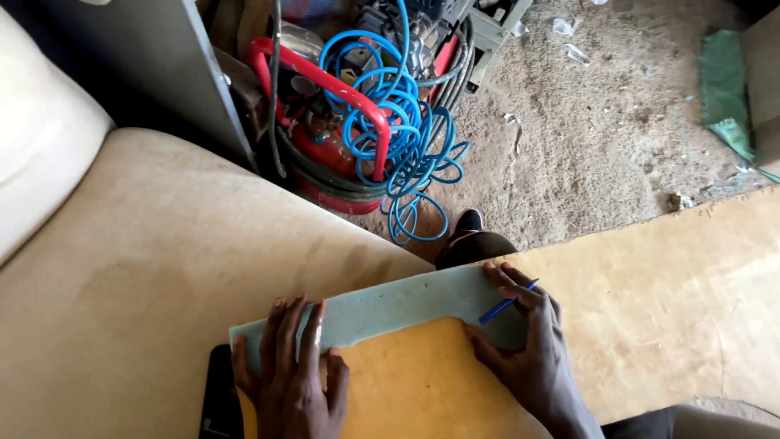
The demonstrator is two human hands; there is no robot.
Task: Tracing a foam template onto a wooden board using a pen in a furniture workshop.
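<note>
My left hand (290, 372) lies flat, fingers spread, on the left end of a pale green foam strip (390, 306). The strip rests across a yellowish foam sheet (650, 309) that spreads to the right. My right hand (524, 341) presses on the strip's right end and holds a blue pen (505, 303) between its fingers, tip down on the foam. A brighter orange patch of the sheet (406, 378) shows between my two hands.
A beige upholstered cushion (162, 268) fills the left. Behind it stands a red air compressor (337, 154) with a coiled blue hose (406, 122). Sandy ground (601, 122) with litter lies beyond. A dark shoe (467, 221) shows below the hose, and a black flat thing (219, 394) by my left wrist.
</note>
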